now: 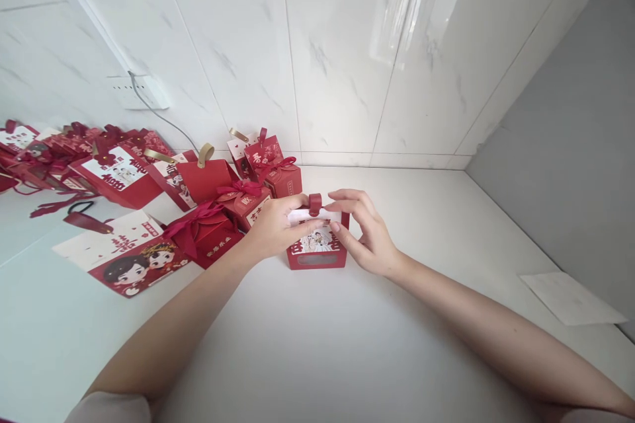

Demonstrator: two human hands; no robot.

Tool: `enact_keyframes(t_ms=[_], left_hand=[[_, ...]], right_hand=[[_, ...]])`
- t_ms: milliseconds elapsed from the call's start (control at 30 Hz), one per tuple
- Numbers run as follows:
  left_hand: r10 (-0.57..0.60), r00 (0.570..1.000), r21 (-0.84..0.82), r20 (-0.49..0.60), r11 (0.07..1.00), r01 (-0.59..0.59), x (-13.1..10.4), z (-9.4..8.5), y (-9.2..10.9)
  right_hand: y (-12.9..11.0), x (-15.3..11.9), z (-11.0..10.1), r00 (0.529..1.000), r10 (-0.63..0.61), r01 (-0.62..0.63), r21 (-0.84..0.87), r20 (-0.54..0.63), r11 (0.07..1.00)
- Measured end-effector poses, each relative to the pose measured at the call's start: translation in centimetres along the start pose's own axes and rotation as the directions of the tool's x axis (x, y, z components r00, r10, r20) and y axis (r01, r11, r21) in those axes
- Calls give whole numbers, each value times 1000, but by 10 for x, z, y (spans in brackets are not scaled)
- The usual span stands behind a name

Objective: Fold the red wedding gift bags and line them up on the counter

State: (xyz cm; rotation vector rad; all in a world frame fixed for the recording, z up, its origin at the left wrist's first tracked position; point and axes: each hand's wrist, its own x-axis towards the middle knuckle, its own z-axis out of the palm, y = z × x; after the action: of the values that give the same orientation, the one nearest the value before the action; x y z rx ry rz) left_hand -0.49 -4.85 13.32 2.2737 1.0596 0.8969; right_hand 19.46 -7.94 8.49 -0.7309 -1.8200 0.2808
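A small red and white gift box [316, 260] with a picture of a couple and an oval window on its front stands upright on the white table. A dark red strap loop [315, 203] rises from its top. My left hand [278, 227] grips the box's upper left part, thumb across the front and fingers behind. On the right side, my right hand [364, 231] is at the top edge, its thumb and index finger near the front and its other fingers spread. Part of the box top is hidden by the fingers.
Red gift boxes with ribbons [206, 238] stand left of my left hand. Farther left are a card-like bag with two cartoon figures [141, 268] and several more red bags [119, 175]. A white sheet [573, 297] lies at the right edge. The tiled wall [337, 66] has a socket [139, 92] and cable.
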Motion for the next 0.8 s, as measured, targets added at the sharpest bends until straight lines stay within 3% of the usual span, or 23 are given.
enact_keyframes(t_ms=[267,433,700,800], left_hand=[[-28,1000,-35,0,999,28,0,1,-1],[-25,999,3,-24,1000,25,0,2,-1],[114,993,-73,-12,991,-115,-5,7,3],[88,996,-74,-11,993,-88,-5,6,4]], right_hand=[[-6,5,-2,995,65,-71,71,79,995],[-5,8,-5,973,45,-74,122,225,990],[-13,16,-16,968,16,-50,126,251,991],[-12,17,-16,966,35,-72,141,255,987]])
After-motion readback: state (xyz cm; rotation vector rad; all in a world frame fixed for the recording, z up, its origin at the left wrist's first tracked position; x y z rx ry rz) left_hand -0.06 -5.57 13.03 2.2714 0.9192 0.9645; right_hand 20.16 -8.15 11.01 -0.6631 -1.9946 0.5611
